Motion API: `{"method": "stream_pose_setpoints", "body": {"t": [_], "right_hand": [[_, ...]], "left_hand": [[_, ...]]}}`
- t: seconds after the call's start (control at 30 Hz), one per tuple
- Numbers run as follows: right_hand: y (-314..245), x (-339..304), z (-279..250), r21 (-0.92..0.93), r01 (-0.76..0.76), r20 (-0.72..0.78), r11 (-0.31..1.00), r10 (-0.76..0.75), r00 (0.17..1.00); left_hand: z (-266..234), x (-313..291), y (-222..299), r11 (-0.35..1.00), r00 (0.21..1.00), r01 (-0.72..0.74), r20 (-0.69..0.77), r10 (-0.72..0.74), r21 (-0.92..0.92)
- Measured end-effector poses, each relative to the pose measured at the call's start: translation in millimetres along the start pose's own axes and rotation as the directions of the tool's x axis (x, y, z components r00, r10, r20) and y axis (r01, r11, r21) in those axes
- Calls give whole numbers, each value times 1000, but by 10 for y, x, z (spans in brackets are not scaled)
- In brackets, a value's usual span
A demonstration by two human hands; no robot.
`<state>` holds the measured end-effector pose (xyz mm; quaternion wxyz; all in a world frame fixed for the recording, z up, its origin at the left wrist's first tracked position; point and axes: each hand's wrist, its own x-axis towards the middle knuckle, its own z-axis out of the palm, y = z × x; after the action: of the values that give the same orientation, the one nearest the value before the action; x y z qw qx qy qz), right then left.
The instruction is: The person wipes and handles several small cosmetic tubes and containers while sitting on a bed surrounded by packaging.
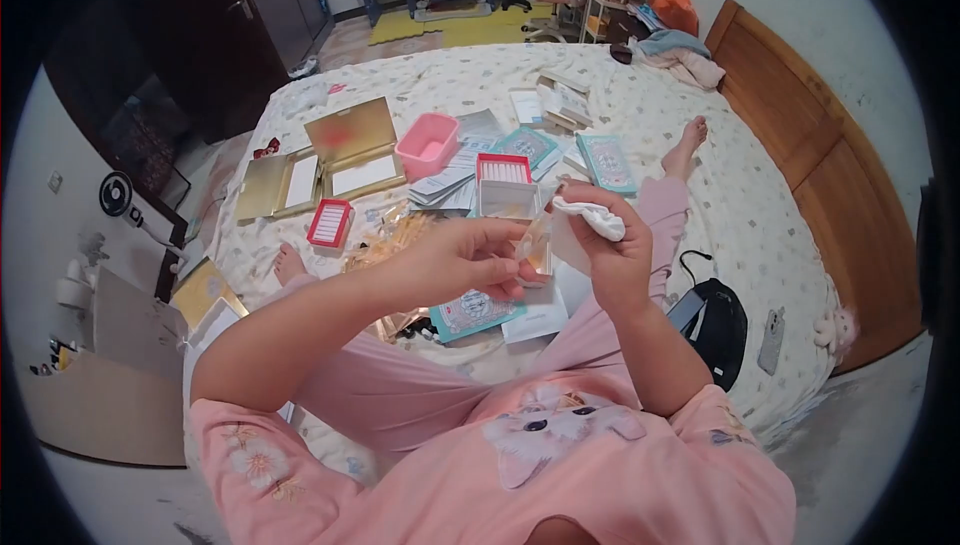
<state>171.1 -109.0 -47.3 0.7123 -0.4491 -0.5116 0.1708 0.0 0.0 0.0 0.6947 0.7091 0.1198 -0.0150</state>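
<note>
My left hand (482, 255) is pinched on a small clear plastic piece (537, 241) with an amber tint; its exact kind I cannot make out. Close beside it, my right hand (618, 257) grips a crumpled white cloth (600, 218), perhaps a tissue. Both hands are raised over my lap. Just beyond them stands an open white box (508, 197), and behind that a red-rimmed box (503, 167) holds white strips in a row. Below the left hand lies a turquoise printed packet (474, 317) with white sheets (537, 319) alongside.
A pink plastic basket (428, 142), open gold cases (352, 155), another red-rimmed box (330, 223) and a heap of gold wrappers (392, 235) lie left of centre. Turquoise boxes (607, 163) and white boxes (565, 103) sit farther right. A black bag (722, 330) and phone (771, 340) rest near my right side.
</note>
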Motion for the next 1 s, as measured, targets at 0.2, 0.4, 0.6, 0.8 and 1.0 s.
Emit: {"method": "stream_pose_setpoints", "body": {"t": [0.2,0.4,0.6,0.8,1.0], "right_hand": [[-85,-12,147,-534,578,240,617,-545,803],[-10,-211,304,-467,621,339,630,-521,783],[-42,54,267,-539,551,225,637,-521,823],[-20,-102,339,-503,506,267,701,-431,862],[-10,-243,369,-438,569,353,697,-448,821]], "left_hand": [[59,-37,-86,992,997,-69,-40,65,-101],[31,-119,-189,988,995,-86,-69,77,-129],[50,-201,-194,987,995,-62,-84,49,-151],[85,-221,-235,989,993,-41,-117,25,-140],[71,-192,-207,994,993,-64,-108,53,-94]]}}
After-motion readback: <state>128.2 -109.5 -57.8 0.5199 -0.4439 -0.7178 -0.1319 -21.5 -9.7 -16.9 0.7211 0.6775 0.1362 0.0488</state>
